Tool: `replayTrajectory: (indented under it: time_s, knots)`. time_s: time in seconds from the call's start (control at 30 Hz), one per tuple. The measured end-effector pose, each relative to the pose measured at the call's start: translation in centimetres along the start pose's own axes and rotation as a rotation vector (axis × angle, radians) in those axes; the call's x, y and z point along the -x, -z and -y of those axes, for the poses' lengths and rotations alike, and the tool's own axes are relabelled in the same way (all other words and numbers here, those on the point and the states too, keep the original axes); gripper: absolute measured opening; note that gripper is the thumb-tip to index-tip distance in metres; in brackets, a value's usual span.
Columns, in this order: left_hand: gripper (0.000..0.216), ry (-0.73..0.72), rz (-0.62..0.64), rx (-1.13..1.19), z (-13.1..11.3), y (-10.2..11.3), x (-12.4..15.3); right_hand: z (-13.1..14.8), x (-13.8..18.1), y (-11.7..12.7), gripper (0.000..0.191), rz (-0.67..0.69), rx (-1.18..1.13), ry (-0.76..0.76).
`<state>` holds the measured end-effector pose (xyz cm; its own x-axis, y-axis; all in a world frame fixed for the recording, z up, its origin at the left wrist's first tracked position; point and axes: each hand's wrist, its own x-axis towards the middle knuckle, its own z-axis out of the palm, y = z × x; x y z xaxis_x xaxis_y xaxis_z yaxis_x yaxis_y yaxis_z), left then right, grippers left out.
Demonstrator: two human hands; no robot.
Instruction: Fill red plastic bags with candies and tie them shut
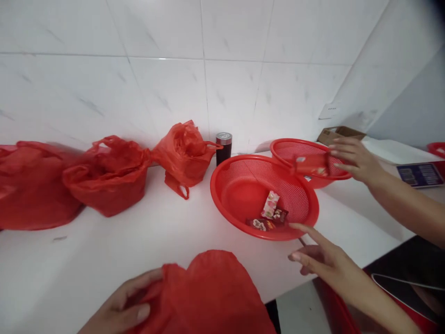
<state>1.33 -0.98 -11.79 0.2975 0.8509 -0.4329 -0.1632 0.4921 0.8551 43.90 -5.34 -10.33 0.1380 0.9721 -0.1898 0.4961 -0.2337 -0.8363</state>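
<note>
My left hand (123,301) is closed on the edge of a red plastic bag (212,287) at the bottom of the view. My right hand (325,260) holds nothing, its index finger stretched toward the near right rim of a red plastic colander (227,218). Inside that colander lie a pink-and-white floral packet (270,204) and dark red snack packets (262,225). At the right, another person's hand (361,160) is beside a motion-blurred red packet (311,164), above a second red colander (278,147); I cannot tell whether it grips the packet.
Several filled red plastic bags (107,185) stand along the tiled wall (167,93). A dark cup with a silver lid (224,150) is behind the near colander. At the far right are a cardboard box (325,137) and a blue printed panel (419,174). The white table (114,250) ends at the lower right.
</note>
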Motion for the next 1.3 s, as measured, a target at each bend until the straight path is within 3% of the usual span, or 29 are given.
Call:
replayTrajectory:
  time_s: [0.03,0.1,0.2,0.27,0.33,0.4,0.47,0.6,0.77,0.93,1.07,1.2,1.3]
  knots:
    - [0.045,0.001,-0.059,0.069,-0.3,-0.2,-0.1,1.2,0.0,0.6,0.062,0.03,-0.006,0.032]
    - [0.05,-0.013,-0.148,0.177,-0.8,-0.5,-0.3,3.4,-1.1,1.9,0.057,-0.036,0.066,0.145]
    - [0.053,-0.05,-0.223,0.235,-1.3,-0.7,-0.6,5.6,-5.4,3.1,0.054,-0.107,0.298,0.276]
    - [0.054,-0.08,-0.239,0.222,-1.2,-0.7,-0.8,6.0,-9.1,3.0,0.062,0.002,0.511,0.231]
    - [0.054,-0.099,-0.245,0.207,-0.8,-0.6,-0.7,5.9,-12.1,2.2,0.083,0.186,0.71,0.106]
    - [0.055,-0.111,-0.259,0.206,-0.2,-0.4,-0.4,5.6,-13.8,0.9,0.105,0.355,0.818,-0.005]
    - [0.057,-0.113,-0.288,0.213,0.3,-0.2,-0.1,5.4,-14.3,-0.5,0.113,0.45,0.854,-0.06]
    - [0.053,-0.111,-0.315,0.216,0.7,-0.4,0.1,5.4,-14.0,-2.2,0.104,0.47,0.901,-0.052]
    - [0.058,-0.115,-0.303,0.214,0.5,-1.1,-0.3,5.2,-14.9,-2.5,0.078,0.4,0.924,0.005]
    - [0.06,-0.123,-0.279,0.229,0.4,-1.4,-0.4,5.4,-16.4,-0.7,0.055,0.401,0.791,-0.022]
    - [0.061,-0.121,-0.279,0.261,0.3,-1.3,-0.2,7.3,-16.6,1.9,0.034,0.359,0.593,-0.009]
    - [0.063,-0.1,-0.274,0.292,0.0,-1.9,-0.2,10.6,-14.6,2.8,0.034,0.327,0.16,0.086]
    - [0.064,-0.077,-0.25,0.283,-0.1,-2.8,-0.6,13.4,-11.7,1.3,0.044,0.306,-0.175,0.167]
